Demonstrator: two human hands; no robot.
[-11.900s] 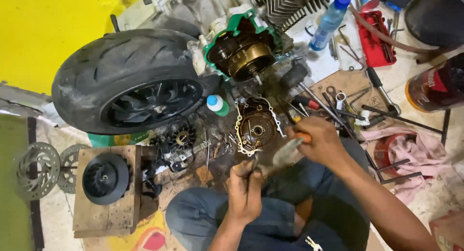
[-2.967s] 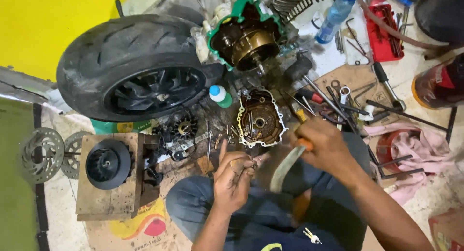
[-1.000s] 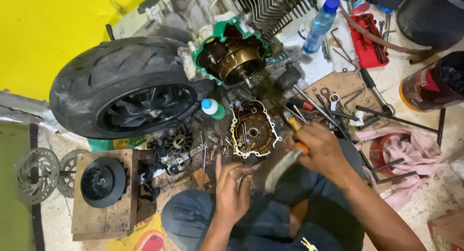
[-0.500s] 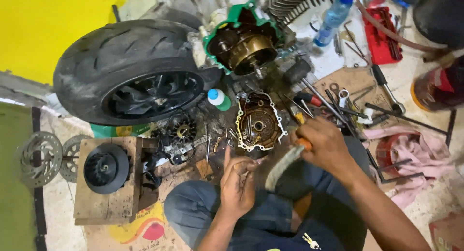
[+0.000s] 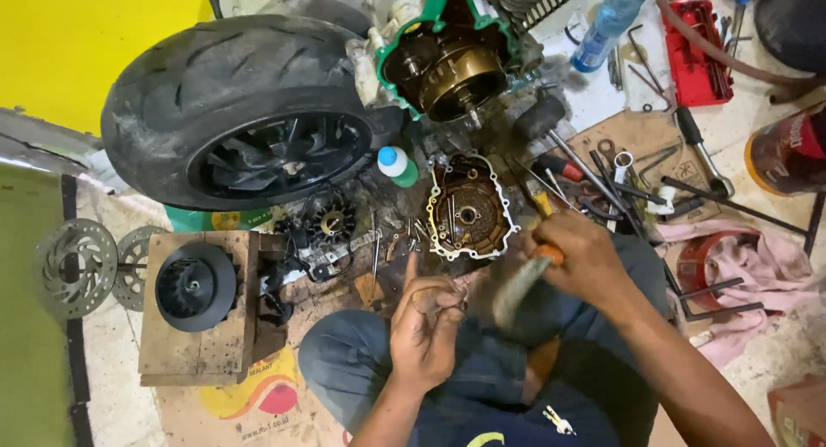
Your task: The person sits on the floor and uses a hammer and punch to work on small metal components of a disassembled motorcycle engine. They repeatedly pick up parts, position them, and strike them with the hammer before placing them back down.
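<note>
I sit on the floor over a stripped scooter engine. My left hand (image 5: 426,326) pinches a small dark part above my knee, index finger raised. My right hand (image 5: 578,256) grips an orange-handled tool whose blurred brush-like end (image 5: 514,285) points down toward the left hand. Just ahead lies a brown engine cover (image 5: 465,208) with a pale gasket rim. Beyond it stands the open engine case (image 5: 447,61) with a green gasket and brass-coloured rotor.
A big black tyre on its wheel (image 5: 237,111) fills the left. A black fan (image 5: 195,285) sits on a wooden block. Brake discs (image 5: 76,266) lie far left. A small green bottle (image 5: 397,166), loose wrenches (image 5: 619,184), pink rag (image 5: 748,258), red toolbox (image 5: 699,51).
The view has shifted slightly. My right hand keeps moving the tool against the part held in my left hand; both hands stay over my lap.
</note>
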